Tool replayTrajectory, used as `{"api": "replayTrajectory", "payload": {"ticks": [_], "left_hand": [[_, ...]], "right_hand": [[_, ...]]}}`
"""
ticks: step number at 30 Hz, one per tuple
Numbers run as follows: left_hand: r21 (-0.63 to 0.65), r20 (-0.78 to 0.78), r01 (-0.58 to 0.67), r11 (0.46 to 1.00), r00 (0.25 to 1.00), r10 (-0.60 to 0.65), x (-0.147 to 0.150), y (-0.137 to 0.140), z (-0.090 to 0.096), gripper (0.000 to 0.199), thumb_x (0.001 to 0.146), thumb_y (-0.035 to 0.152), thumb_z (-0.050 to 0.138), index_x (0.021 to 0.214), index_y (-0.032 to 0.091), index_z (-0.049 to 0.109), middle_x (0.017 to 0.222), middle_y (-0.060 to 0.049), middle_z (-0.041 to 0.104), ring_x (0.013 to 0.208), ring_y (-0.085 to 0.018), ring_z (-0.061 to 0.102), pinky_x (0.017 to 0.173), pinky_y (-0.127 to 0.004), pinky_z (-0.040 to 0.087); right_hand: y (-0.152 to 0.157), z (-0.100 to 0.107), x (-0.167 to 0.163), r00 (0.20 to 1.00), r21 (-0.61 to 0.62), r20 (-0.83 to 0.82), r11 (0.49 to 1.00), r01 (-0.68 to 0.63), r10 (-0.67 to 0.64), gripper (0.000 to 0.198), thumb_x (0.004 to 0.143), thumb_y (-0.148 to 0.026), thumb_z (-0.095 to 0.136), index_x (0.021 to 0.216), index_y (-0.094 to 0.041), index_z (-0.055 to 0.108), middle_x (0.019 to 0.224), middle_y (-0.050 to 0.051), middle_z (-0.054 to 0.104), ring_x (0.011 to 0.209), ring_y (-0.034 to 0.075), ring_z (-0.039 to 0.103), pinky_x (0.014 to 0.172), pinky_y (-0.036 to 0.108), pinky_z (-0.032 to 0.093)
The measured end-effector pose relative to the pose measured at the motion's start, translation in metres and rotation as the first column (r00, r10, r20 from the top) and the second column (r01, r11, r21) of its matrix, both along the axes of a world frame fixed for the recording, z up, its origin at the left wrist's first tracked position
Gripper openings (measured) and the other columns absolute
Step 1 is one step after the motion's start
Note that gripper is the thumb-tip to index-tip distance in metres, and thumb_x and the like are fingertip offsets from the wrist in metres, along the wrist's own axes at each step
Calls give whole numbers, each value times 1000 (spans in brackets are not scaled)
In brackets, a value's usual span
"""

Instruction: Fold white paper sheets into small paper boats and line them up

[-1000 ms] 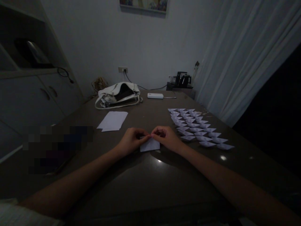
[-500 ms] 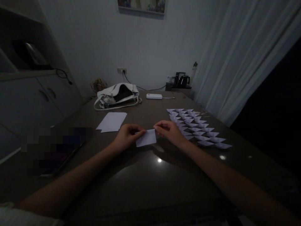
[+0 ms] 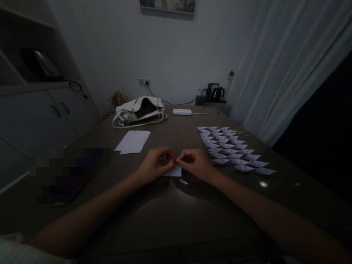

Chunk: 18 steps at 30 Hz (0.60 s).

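A small white sheet of paper (image 3: 175, 171) is pinched between my two hands above the dark table, mostly covered by my fingers. My left hand (image 3: 157, 164) grips it from the left, thumb and fingertips together. From the right, my right hand (image 3: 194, 163) pinches its upper edge, its fingertips close against those of my left. To the right stand several rows of folded paper boats (image 3: 229, 151). A stack of white paper sheets (image 3: 133, 141) lies flat to the left, beyond my left hand.
At the back of the table (image 3: 176, 212) rest a white handbag (image 3: 140, 112) and a white rectangular device (image 3: 182, 112) with a short cable. A blurred-out screen device (image 3: 74, 176) lies at the left. A black kettle (image 3: 216, 93) stands past the far right corner.
Both hands have come closer together and slightly nearer to me. The fingertips now meet at the paper's upper edge, hiding more of the sheet. The view has shifted slightly.
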State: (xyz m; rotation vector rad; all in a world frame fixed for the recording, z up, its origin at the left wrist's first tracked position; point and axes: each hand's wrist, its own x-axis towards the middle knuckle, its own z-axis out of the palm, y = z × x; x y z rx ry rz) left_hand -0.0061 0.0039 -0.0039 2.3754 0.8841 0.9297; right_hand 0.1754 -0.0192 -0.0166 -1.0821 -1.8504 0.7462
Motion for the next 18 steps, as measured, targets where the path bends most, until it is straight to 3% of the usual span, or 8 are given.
{"api": "replayTrajectory", "payload": {"ticks": [9, 18], "left_hand": [[94, -76, -37, 995, 996, 44, -2, 3, 1, 5, 72, 20, 53, 71, 16, 54, 71, -1, 58, 71, -15, 55, 67, -26, 39], [175, -101, -106, 979, 987, 125, -10, 13, 6, 6, 72, 23, 54, 72, 17, 54, 73, -1, 59, 74, -17, 54, 70, -29, 39]], "right_hand": [[-5, 6, -1, 1000, 83, -5, 997, -9, 9, 13, 74, -21, 60, 63, -15, 58, 58, -1, 54, 53, 9, 49, 51, 20, 38], [-5, 7, 2, 993, 166, -76, 981, 104, -93, 12, 69, -18, 57, 58, -17, 52, 56, -2, 51, 52, 10, 46, 50, 21, 36]]}}
